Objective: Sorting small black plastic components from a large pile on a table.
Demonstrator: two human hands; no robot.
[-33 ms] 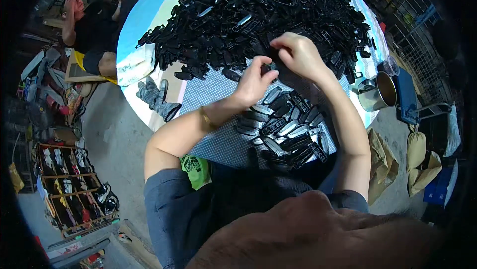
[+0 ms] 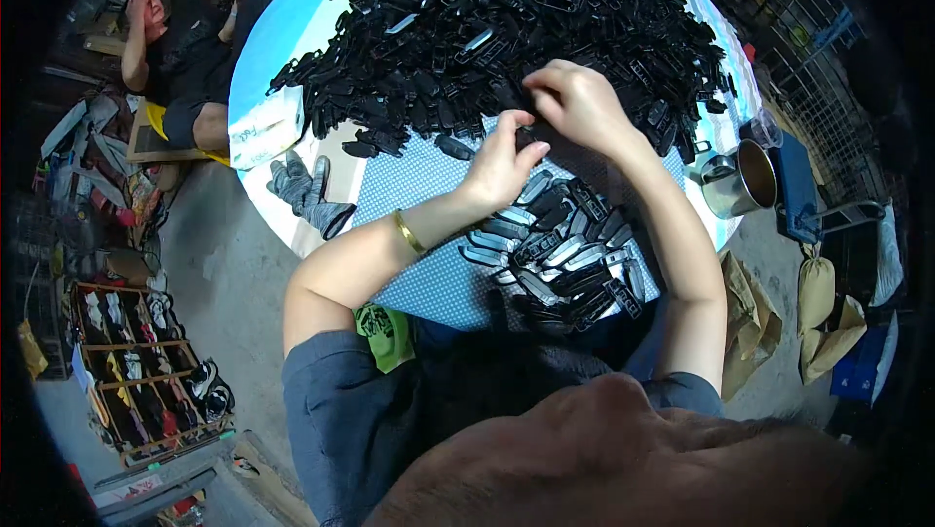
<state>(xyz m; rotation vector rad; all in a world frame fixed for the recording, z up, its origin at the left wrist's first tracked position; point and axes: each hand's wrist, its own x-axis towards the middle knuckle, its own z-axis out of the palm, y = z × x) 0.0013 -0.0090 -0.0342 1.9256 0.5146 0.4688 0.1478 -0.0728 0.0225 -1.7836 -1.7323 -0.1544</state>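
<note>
Over the near edge of a big heap of black key fob shells [image 2: 419,89], my two hands work close together. My left hand [image 2: 495,167] has its thumb and fingers bent around a small dark piece, hard to make out against the dark pile. My right hand [image 2: 581,108] is just right of it and slightly farther away, fingers curled in a pinch; what they hold is hidden. Nearer to me, below both hands, lies a group of black and silver key fob shells [image 2: 560,249] on a patterned blue-grey sheet [image 2: 414,206].
Grey gloves [image 2: 310,198] and a white bag [image 2: 268,128] lie on the round table's left side. A metal pot [image 2: 742,181] stands at its right edge. At far left a person [image 2: 185,64] sits holding a phone. Brown paper bags [image 2: 750,318] stand on the right.
My right hand has shifted slightly left. My left hand has moved only a little, its fingers still bent near the right hand.
</note>
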